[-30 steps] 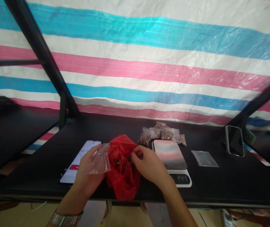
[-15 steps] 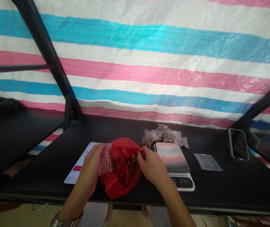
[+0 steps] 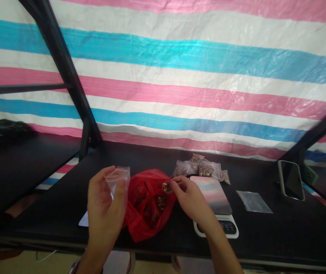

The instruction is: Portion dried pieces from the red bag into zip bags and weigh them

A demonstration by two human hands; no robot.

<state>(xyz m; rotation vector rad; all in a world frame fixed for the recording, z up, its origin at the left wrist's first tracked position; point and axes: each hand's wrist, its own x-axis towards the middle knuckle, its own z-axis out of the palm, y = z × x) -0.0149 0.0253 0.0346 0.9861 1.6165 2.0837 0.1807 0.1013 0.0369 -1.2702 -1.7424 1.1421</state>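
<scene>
A clear zip bag [image 3: 125,173] is held upright in my left hand [image 3: 104,205], between thumb and fingers; its mouth looks parted. Just right of it, a red plastic bag [image 3: 140,179] lies opened on the table, with small brown dried pieces [image 3: 162,202] inside. Over the red bag's right edge, my right hand [image 3: 190,196] pinches a small round scoop [image 3: 167,187] that carries some of the brown pieces. The scoop's handle is hidden by the fingers. Partly under my right forearm stands a kitchen scale [image 3: 213,194] with a bare metal plate.
Several filled zip bags [image 3: 208,169] are piled behind the scale. A flat clear bag [image 3: 254,201] lies to its right, then a phone [image 3: 291,180] propped up. A white sheet or screen [image 3: 83,220] is mostly behind my left hand. Black frame posts [image 3: 66,72] flank the black table.
My left hand has lifted and turned palm inward, with the zip bag now upright. My right hand has raised the scoop with brown pieces out of the red bag. The view has shifted slightly.
</scene>
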